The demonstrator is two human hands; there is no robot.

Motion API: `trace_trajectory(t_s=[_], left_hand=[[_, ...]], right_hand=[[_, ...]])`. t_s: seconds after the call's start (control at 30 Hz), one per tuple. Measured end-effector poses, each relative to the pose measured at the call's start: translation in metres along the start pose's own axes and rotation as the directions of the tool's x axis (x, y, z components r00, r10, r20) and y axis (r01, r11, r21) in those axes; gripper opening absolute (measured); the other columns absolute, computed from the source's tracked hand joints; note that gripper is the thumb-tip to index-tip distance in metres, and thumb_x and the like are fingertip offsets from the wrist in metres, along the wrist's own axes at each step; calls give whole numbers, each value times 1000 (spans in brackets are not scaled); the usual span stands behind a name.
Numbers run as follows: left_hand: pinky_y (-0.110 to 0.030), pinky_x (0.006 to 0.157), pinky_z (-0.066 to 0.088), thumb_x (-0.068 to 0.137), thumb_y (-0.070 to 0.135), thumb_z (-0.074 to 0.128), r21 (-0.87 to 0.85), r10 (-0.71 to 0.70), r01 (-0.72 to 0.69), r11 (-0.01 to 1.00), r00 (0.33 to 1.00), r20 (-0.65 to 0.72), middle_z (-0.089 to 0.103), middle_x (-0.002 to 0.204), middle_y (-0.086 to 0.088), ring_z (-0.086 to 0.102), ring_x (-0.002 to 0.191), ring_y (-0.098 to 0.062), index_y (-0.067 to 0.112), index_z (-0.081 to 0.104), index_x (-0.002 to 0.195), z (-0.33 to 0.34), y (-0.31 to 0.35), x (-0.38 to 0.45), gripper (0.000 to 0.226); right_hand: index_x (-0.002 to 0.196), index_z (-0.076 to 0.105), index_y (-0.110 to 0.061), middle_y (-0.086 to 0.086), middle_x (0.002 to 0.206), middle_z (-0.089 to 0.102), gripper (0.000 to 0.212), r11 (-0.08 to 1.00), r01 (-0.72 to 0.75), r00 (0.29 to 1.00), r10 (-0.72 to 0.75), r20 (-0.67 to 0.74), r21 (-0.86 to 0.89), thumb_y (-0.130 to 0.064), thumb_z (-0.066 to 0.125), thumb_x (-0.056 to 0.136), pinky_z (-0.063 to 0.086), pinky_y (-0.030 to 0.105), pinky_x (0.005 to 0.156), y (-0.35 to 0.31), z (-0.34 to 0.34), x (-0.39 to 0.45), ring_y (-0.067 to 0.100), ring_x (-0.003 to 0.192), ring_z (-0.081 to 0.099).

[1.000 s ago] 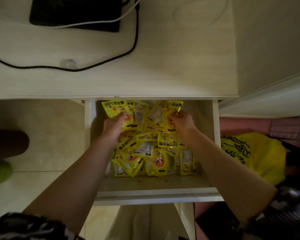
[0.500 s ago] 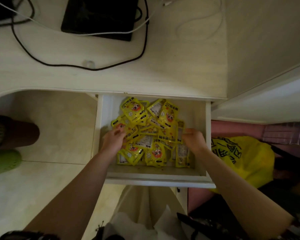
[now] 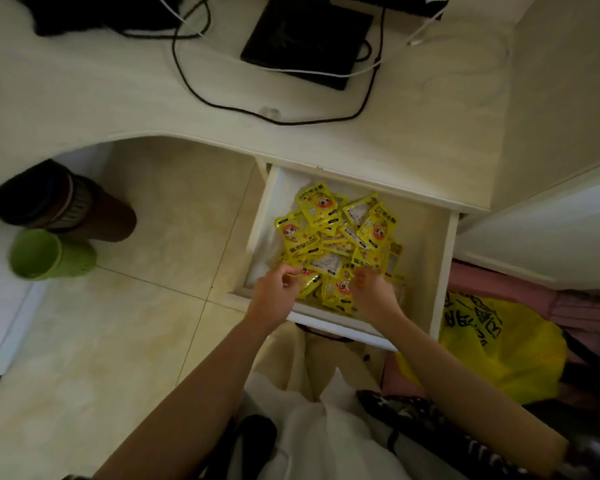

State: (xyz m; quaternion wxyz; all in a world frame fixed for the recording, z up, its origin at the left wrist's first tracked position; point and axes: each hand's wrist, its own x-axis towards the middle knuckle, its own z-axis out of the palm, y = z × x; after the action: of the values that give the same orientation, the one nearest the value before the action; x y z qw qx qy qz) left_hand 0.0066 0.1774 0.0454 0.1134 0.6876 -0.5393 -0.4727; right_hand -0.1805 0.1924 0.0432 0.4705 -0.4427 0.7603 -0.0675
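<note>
An open white drawer (image 3: 442, 271) under the desk holds a loose pile of several small yellow snack packets (image 3: 321, 233). My left hand (image 3: 274, 292) hovers at the near left edge of the pile with its fingers loosely curled. My right hand (image 3: 373, 292) is beside it at the near middle, curled the same way over the closest packets. Neither hand plainly grips a packet. The hands hide the nearest packets.
The pale desk top (image 3: 118, 98) carries a black flat device (image 3: 309, 39) and black and white cables (image 3: 274, 121). Brown (image 3: 94, 216) and green (image 3: 49, 254) containers lie on the tiled floor at left. A yellow plastic bag (image 3: 492, 344) sits right of the drawer.
Both hands have drawn back from the middle of the pile to its near edge and come closer together. The view has tilted up, showing more desk and floor.
</note>
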Motion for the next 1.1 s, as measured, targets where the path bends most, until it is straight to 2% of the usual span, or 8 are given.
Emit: trace_trajectory(t_s=[0.07, 0.17, 0.23, 0.3, 0.47, 0.8, 0.97, 1.1], left_hand=[[-29, 75, 50, 91, 18, 57, -12, -8, 7, 1000, 999, -54, 69, 96, -1, 65, 86, -16, 13, 65, 107, -10, -6, -14, 18], [-22, 72, 42, 93, 19, 54, -12, -57, 56, 998, 988, -147, 65, 94, 2, 59, 84, -12, 16, 63, 110, -32, -19, -32, 19], [-23, 70, 41, 93, 17, 52, -10, -75, 75, 997, 974, -214, 65, 93, -1, 58, 84, -15, 16, 63, 110, -48, -33, -43, 20], [-27, 71, 44, 93, 15, 51, -16, -90, 89, 996, 958, -272, 65, 93, -2, 60, 85, -19, 17, 62, 112, -67, -47, -54, 21], [-27, 76, 48, 95, 19, 49, -49, -159, 152, 987, 907, -391, 66, 102, -3, 61, 87, -18, 17, 60, 117, -110, -95, -81, 24], [-34, 76, 50, 95, 20, 48, -98, -311, 306, 947, 797, -517, 65, 98, -2, 61, 96, -20, 16, 59, 116, -236, -227, -129, 24], [-35, 76, 52, 96, 21, 48, -85, -325, 337, 937, 760, -563, 66, 101, -4, 61, 94, -21, 16, 59, 116, -297, -266, -124, 23], [-34, 76, 51, 95, 22, 48, -96, -340, 355, 930, 730, -593, 67, 102, -3, 61, 93, -20, 17, 60, 115, -337, -282, -106, 23]], right_hand=[[129, 50, -12, 6, 95, 63, 34, 996, 70, 997, -68, 27, -55, -20, 38, 98, 40, 22, 48, -14, 11, -5, 10, 63, 55], [126, 50, -12, 10, 102, 65, 31, 970, 181, 983, -171, 73, -165, -19, 40, 97, 55, 35, 70, -40, 27, -13, 22, 86, 62], [125, 50, -13, 10, 112, 64, 31, 937, 264, 963, -245, 111, -229, -20, 41, 97, 53, 40, 80, -61, 39, -20, 26, 98, 62], [127, 50, -11, 9, 119, 62, 32, 904, 347, 936, -319, 146, -248, -19, 43, 97, 50, 35, 82, -81, 53, -29, 26, 106, 59], [126, 51, -9, 11, 124, 60, 32, 820, 485, 873, -436, 217, -305, -18, 44, 96, 48, 35, 91, -129, 99, -48, 25, 113, 58], [130, 48, -7, 11, 125, 58, 36, 699, 609, 789, -485, 376, -375, -20, 39, 98, 44, 29, 87, -230, 224, -74, 24, 110, 56], [126, 49, -10, 7, 115, 60, 33, 635, 666, 744, -531, 404, -391, -22, 36, 99, 47, 30, 78, -286, 274, -75, 17, 95, 55], [132, 46, -11, 7, 124, 57, 36, 622, 687, 726, -556, 406, -376, -22, 34, 99, 45, 28, 84, -335, 298, -65, 18, 106, 55]])
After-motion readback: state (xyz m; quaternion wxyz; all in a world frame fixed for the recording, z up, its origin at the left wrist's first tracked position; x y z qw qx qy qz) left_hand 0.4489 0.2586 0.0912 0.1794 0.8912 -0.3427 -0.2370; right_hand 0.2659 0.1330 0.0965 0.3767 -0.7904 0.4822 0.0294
